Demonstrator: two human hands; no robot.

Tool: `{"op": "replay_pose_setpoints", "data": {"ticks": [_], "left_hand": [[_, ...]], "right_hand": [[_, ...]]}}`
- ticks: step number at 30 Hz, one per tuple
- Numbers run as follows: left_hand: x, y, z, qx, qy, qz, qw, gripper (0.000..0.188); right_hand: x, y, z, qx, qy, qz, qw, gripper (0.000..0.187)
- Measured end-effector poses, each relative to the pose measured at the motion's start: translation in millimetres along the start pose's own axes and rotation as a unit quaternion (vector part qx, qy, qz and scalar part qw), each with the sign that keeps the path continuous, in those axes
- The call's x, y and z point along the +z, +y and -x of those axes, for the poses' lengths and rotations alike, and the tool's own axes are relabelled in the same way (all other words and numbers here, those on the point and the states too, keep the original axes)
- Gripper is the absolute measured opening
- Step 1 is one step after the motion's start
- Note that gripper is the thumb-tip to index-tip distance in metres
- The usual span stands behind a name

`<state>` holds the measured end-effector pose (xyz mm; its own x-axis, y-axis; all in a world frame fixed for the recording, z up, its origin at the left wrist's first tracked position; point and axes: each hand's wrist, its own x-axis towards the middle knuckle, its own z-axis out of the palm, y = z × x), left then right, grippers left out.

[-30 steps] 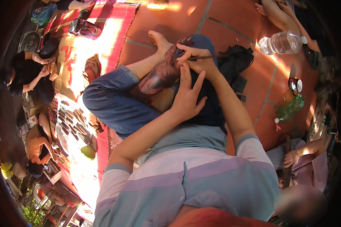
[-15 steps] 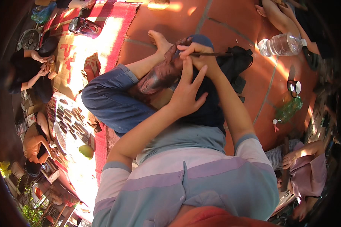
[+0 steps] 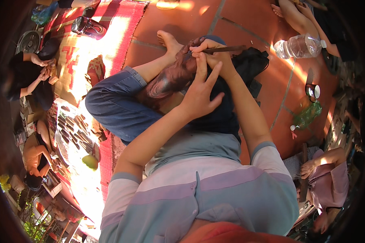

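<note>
The left hand [image 3: 198, 95] has barely shifted on the hair [image 3: 166, 81], fingers spread; right hand's [image 3: 211, 54] grip pinches a dark stick [image 3: 225, 49].

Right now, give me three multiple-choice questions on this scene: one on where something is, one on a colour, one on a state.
1. Where does the clear plastic bottle lie?
A. on the tiled floor
B. on the woven mat
C. in the seated person's lap

2. What colour are the seated person's trousers?
A. white
B. blue
C. green

3. How is the left hand?
A. fingers spread on the head
C. closed in a fist
B. hanging free at the side

Answers: 1 A, it lies on its side on the red tiles. 2 B, blue cloth covers the bent knee. 3 A, its fingers fan out on the hair while the right hand grips a thin dark stick.
</note>
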<state>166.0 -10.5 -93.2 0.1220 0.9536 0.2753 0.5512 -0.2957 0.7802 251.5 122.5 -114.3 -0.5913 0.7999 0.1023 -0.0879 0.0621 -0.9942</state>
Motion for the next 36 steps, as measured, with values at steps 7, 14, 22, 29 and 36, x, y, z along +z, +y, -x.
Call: {"op": "replay_pose_setpoints", "data": {"ticks": [7, 14, 22, 29, 36], "left_hand": [[2, -1, 8, 0.0, 0.014, 0.009, 1.0, 0.092], [0, 9, 26, -0.003, 0.007, -0.018, 1.0, 0.091], [-1, 15, 30, -0.008, 0.006, 0.004, 1.0, 0.091], [-8, 12, 15, -0.008, 0.019, 0.015, 1.0, 0.092], [-5, 9, 5, -0.014, 0.035, 0.043, 0.998, 0.092]], "right_hand": [[6, -10, 3, 0.038, -0.017, 0.06, 0.997, 0.007], [8, -2, 12, -0.076, -0.076, 0.159, 0.981, 0.006], [11, -10, 15, -0.03, -0.045, 0.144, 0.988, 0.007], [12, -16, 11, -0.032, 0.002, 0.126, 0.992, 0.008], [12, -16, 4, -0.043, 0.008, 0.141, 0.989, 0.006]]}}
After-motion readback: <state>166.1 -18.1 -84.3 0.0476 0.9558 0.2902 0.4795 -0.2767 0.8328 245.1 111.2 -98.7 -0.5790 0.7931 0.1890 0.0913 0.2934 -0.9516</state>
